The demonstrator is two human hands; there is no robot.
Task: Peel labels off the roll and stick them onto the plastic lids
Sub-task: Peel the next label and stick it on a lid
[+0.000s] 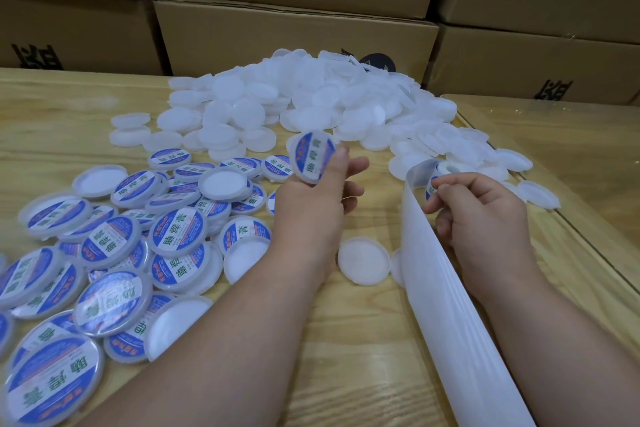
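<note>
Holding one labelled lid (311, 158), two hands, left (311, 201), right (474, 211)

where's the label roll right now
In the head view the label roll sits right of centre on the table, just beyond the right hand, at the near edge of the pile of plain lids.

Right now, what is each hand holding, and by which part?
The left hand holds a labelled lid by its lower rim. The right hand pinches the edge of a label on the backing strip.
</note>
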